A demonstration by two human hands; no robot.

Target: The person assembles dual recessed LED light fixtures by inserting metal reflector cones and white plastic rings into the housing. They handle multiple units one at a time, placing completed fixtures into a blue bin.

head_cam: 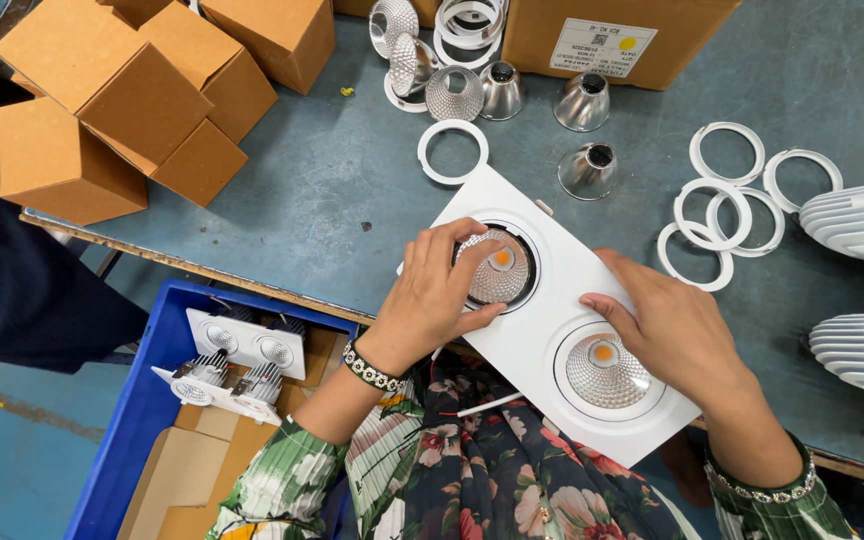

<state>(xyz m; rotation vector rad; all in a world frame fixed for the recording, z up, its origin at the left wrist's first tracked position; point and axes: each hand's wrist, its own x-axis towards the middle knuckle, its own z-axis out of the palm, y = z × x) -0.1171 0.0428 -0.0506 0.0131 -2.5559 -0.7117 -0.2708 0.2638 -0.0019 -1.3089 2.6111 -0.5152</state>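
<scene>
Hands work over a white twin downlight frame (552, 310) that lies slantwise at the near edge of the grey-blue counter (332, 190), its lower corner hanging out past the edge above a flowered lap. The left hand (430, 295) curls round the upper reflector (495, 268), thumb and fingers closed on its rim, the ribbed silver cone with its orange centre showing between them. The right hand (677, 335) lies flat and loose on the frame, fingers spread and gripping nothing, its fingertips just beside the lower reflector (607, 368), which sits fully in its round opening.

On the counter beyond the frame lie loose white rings (452, 152), with more of them (727, 205) off to the right, and a cluster of silver reflector cones (582, 100) near a big cardboard carton (612, 35). Two white finned heat sinks (857, 220) with wires sit at the right edge. Small brown boxes (132, 95) are heaped at the far left corner. Down beside the counter, a blue crate (142, 400) holds finished twin lights (237, 360) on cardboard.
</scene>
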